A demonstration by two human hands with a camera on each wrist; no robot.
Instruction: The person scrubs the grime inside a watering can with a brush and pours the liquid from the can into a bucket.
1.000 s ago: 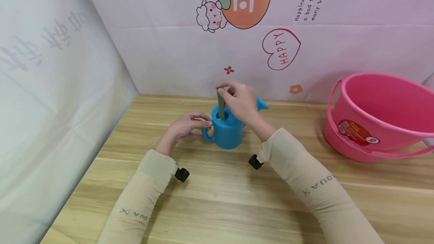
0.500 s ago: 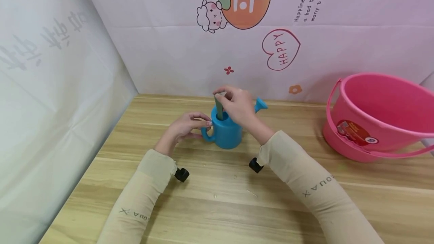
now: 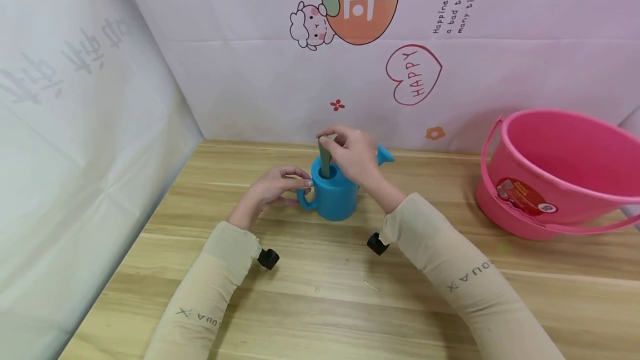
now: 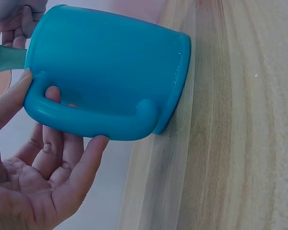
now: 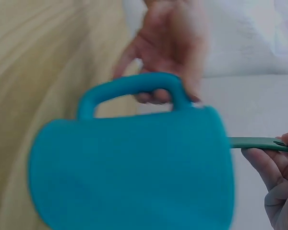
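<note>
A blue watering can (image 3: pixel 336 200) stands upright on the wooden table, its spout pointing to the right. My left hand (image 3: pixel 274 186) holds the can's loop handle (image 4: pixel 93 120), with the thumb at its top and fingers passing through the loop. Above the can, my right hand (image 3: pixel 354 153) pinches the upper end of a green-handled brush (image 3: pixel 325 161) between thumb and fingers. The handle slants down through the round top opening. Its lower end is hidden inside the can. In the right wrist view the green handle (image 5: pixel 254 143) sticks out of the can's top.
A large pink bucket (image 3: pixel 522 160) with a pink carrying handle stands at the right. Behind the table (image 3: pixel 310 315) hangs a printed white sheet (image 3: pixel 250 82), with another sheet at the left. Small bits lie on the tabletop.
My right hand has moved down with the brush, which sits deeper in the can; pale bristles seen at the opening a second ago are hidden. My left hand and the can have barely moved.
</note>
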